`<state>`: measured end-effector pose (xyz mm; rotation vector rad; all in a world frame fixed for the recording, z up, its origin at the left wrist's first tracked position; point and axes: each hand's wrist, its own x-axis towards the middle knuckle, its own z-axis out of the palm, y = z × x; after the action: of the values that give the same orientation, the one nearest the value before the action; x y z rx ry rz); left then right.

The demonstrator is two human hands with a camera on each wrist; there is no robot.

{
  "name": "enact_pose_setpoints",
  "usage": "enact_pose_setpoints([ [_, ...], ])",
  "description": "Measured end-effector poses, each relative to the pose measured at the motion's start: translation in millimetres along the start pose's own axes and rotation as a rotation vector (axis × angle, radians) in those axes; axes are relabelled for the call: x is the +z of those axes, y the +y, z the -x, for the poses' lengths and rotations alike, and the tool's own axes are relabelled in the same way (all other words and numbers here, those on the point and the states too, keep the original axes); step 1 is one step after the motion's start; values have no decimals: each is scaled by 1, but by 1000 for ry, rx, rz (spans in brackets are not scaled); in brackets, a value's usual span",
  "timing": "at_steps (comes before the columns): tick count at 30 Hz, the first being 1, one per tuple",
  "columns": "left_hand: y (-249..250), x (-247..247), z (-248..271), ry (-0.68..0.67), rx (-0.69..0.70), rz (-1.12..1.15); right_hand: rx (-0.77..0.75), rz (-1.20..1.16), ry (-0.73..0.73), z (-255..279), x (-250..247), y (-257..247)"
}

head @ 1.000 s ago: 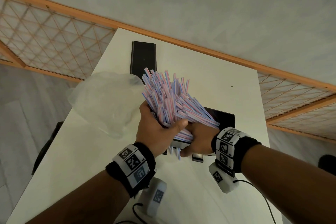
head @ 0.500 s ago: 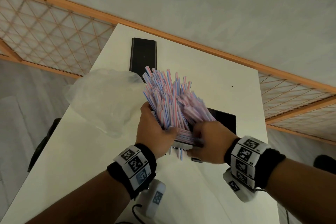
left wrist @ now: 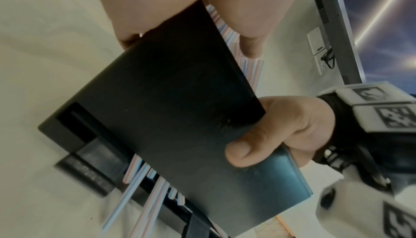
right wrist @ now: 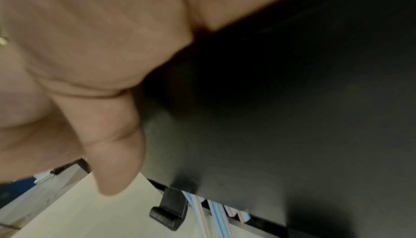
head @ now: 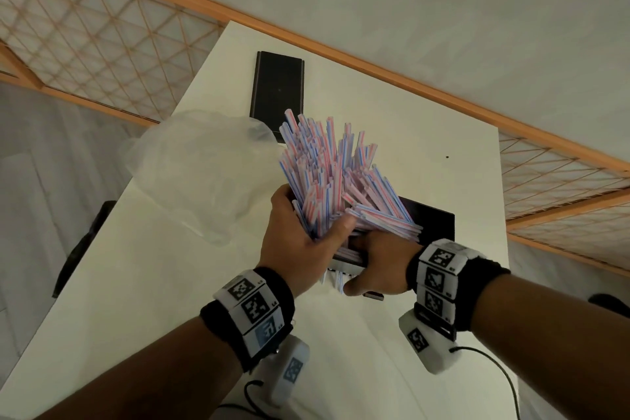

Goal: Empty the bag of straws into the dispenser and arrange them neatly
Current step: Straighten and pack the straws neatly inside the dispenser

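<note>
A thick bunch of pink-and-blue striped straws (head: 334, 174) stands fanned out and tilted in the black dispenser (head: 433, 225) on the white table (head: 426, 119). My left hand (head: 327, 228) grips the bunch near its base, thumb across the straws. My right hand (head: 368, 262) holds the dispenser's near wall (left wrist: 162, 113), its thumb (left wrist: 243, 152) pressed on the front. A few straw ends (left wrist: 135, 185) poke out of the slot at the dispenser's bottom, beside a small black lever (right wrist: 171, 209). The clear plastic bag (head: 201, 174) lies crumpled to the left.
A flat black lid (head: 276, 89) lies at the far end of the table. Wooden lattice railings (head: 102, 44) run along the left and right. The table's left edge drops to the floor close to the bag. Wrist cables (head: 494, 365) trail near the front.
The straws stand more upright and bunched than a second ago. My right hand rose over the bundle half a second ago and has settled back low on the dispenser's front.
</note>
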<state>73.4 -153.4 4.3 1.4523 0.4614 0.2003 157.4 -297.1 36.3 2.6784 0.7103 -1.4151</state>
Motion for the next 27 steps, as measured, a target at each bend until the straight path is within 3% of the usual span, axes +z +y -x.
enact_pose_setpoints([
  [4, -3, 0, -2, -42, -18, 59, -73, -79, -36, -1, -11, -2],
  [10, -5, -1, -3, -59, 12, -5, -126, 26, -87, -4, -12, 3],
  [16, -5, -2, -2, -27, 25, -78, -150, -89, -27, 1, -15, 4],
  [20, -4, -3, -1, -12, 35, -103, -234, -156, 130, 8, -13, 10],
  [25, -9, -1, -3, 23, 2, -121, -95, -51, 126, 17, -3, 16],
  [27, -10, 0, -3, 16, -19, -90, -64, -2, 194, 20, -2, 19],
])
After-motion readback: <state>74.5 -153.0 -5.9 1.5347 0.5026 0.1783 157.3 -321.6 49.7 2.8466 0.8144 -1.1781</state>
